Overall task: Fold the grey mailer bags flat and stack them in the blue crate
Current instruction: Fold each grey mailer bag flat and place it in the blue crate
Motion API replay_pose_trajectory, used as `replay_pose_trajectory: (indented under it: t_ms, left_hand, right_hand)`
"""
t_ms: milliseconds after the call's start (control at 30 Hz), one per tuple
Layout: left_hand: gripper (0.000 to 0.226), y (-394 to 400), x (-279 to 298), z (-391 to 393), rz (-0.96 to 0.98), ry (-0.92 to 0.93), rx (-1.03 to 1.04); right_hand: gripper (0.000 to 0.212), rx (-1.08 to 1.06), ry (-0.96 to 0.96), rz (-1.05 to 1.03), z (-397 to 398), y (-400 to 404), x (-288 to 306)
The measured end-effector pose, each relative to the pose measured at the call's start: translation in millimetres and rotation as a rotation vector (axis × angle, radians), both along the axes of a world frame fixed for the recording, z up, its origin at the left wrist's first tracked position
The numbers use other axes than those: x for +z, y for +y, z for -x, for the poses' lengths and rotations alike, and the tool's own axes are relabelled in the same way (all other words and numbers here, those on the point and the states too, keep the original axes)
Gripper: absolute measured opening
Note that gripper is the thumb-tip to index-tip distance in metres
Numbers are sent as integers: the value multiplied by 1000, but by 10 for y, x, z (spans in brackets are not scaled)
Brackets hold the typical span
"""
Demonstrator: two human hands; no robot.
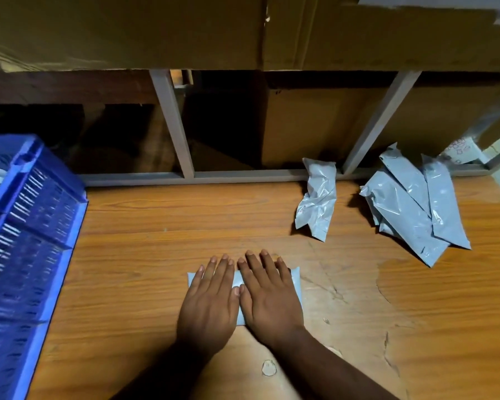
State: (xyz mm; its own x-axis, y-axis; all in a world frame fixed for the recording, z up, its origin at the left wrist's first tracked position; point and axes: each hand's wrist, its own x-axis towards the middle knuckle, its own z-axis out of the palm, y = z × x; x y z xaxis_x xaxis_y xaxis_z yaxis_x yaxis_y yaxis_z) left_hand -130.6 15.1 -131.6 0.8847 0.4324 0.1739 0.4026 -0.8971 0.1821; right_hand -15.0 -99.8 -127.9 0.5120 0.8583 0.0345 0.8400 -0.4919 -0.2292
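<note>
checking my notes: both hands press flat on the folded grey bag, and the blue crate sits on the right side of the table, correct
Not quite. The head view shows the blue crate on the left side of the table, not the right. The rest holds: the left hand and right hand both press flat on the folded grey bag.
</note>
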Motion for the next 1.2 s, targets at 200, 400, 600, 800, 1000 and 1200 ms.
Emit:
replay_pose_trajectory:
  t_ms: [200,400,600,800,1000,1200]
  left_hand:
    - [52,13,-64,-34,18,-66,24]
    - [52,10,-96,-37,10,-28,13]
    - [53,19,-104,-66,48,-6,21]
    - [53,54,-33,-53,76,52,6]
    - [68,146,-48,172,112,104,72]
    - [71,184,-95,271,149,84,123]
  right_hand:
    - [56,18,7,54,-11,27,-7]
    - [60,12,50,91,-36,37,-59]
    - [62,23,56,101,-46,68,-107]
    - [59,30,92,81,-65,71,-87]
    - [70,-19,64,61,-235,-192,-54]
    - [74,-50,90,65,-243,-273,-66]
